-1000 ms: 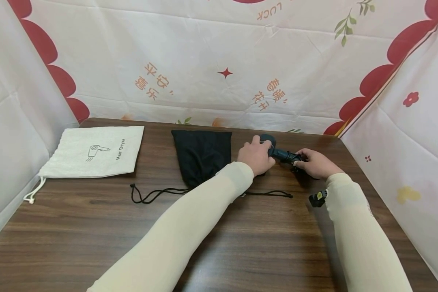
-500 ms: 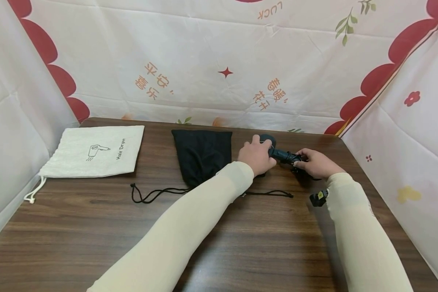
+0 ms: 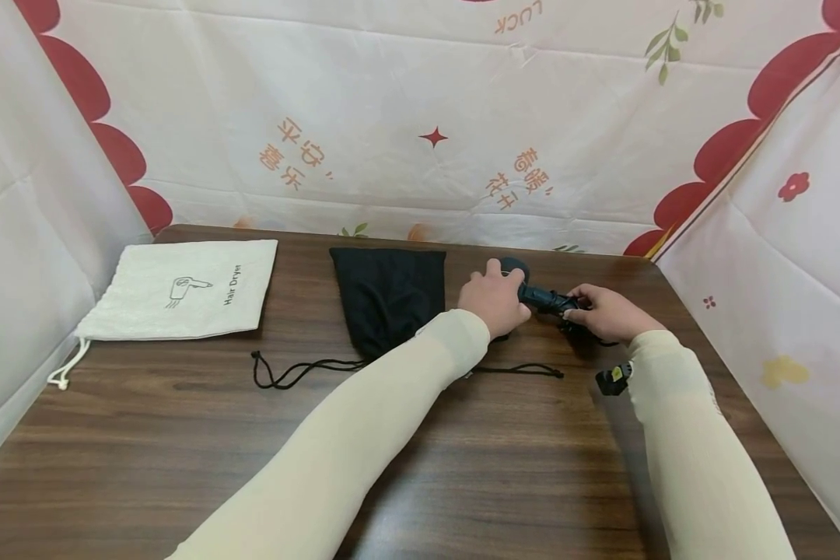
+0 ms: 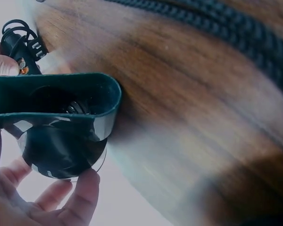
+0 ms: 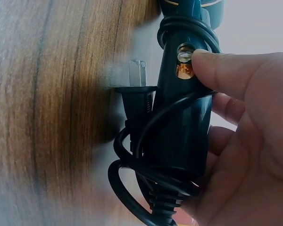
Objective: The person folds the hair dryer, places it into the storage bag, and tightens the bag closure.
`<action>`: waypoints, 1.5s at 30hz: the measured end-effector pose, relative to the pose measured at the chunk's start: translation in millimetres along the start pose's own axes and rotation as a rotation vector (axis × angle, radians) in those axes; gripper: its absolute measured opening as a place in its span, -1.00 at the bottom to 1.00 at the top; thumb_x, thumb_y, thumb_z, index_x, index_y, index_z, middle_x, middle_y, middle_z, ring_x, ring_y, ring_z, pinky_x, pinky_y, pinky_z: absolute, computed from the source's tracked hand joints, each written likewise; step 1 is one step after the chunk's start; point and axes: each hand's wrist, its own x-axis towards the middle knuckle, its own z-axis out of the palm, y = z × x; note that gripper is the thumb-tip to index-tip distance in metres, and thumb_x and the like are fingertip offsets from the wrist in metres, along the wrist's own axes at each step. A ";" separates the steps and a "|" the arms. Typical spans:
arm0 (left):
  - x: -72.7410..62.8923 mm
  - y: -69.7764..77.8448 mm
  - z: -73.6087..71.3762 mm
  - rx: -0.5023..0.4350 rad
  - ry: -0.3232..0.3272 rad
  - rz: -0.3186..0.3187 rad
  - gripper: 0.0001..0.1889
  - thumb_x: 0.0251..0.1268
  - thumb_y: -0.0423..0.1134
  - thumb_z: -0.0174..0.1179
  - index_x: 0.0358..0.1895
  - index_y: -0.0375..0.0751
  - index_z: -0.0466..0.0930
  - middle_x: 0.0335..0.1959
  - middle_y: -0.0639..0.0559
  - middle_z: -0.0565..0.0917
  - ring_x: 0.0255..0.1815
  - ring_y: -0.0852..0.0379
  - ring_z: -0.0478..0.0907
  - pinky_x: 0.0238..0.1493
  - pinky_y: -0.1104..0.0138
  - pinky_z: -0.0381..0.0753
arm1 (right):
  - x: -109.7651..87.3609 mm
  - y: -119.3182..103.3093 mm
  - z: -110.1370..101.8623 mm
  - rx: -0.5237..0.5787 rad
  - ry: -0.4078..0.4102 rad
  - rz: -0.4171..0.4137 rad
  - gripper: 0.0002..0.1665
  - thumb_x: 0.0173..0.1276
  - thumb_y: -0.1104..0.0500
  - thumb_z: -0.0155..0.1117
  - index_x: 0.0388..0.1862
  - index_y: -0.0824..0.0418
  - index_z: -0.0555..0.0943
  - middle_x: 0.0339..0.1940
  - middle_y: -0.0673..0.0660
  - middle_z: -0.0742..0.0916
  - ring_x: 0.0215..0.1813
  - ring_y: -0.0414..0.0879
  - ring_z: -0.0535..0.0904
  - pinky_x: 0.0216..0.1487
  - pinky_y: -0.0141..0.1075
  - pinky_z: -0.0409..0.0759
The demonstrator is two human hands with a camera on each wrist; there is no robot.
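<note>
The dark green hair dryer point(image 3: 549, 300) lies between the two hands, near the far edge of the tabletop point(image 3: 504, 467). The left hand point(image 3: 491, 301) is curled around its rounded body point(image 4: 61, 153), fingertips on the back, beside the flat, wide nozzle point(image 4: 106, 120). The right hand point(image 3: 607, 313) grips the handle point(image 5: 179, 136) from the side, partly closed, its thumb at the switch point(image 5: 185, 56) and its fingers behind. A black cord point(image 5: 114, 179) winds around the handle, with the plug point(image 5: 137, 101) alongside on the side away from the thumb. Just left of the left hand lies a black pouch point(image 3: 390, 299); farther left, well apart, a white bag point(image 3: 147, 311) printed "Hair Dryer".
</note>
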 end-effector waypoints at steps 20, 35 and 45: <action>0.1 0.3 -1.5 0.060 -0.030 0.033 -0.47 0.45 0.13 0.03 0.43 0.25 0.26 0.25 -0.08 0.30 -0.29 0.04 0.41 -0.41 0.27 0.52 | -4.7 -6.2 1.2 -0.047 -0.002 -0.006 -0.60 0.53 0.08 0.12 0.18 0.31 0.41 0.00 0.37 0.60 -0.10 0.19 0.48 -0.06 0.13 0.44; -4.6 1.0 -6.7 0.041 -0.038 0.028 -0.50 0.50 0.08 0.01 0.44 0.23 0.24 0.29 -0.08 0.27 -0.27 0.02 0.40 -0.38 0.26 0.50 | -10.4 -23.1 11.0 -0.172 0.093 -0.003 -0.58 0.54 0.16 0.09 0.21 0.43 0.39 -0.05 0.40 0.63 -0.13 0.20 0.53 0.01 0.23 0.48; -5.8 0.9 -8.1 0.037 -0.051 0.036 -0.51 0.50 0.09 0.00 0.43 0.22 0.25 0.29 -0.08 0.27 -0.25 0.03 0.40 -0.37 0.26 0.50 | -15.9 -34.5 15.7 -0.294 0.128 0.014 -0.64 0.51 0.21 0.14 0.13 0.45 0.43 -0.15 0.37 0.66 -0.26 0.15 0.56 -0.15 0.17 0.54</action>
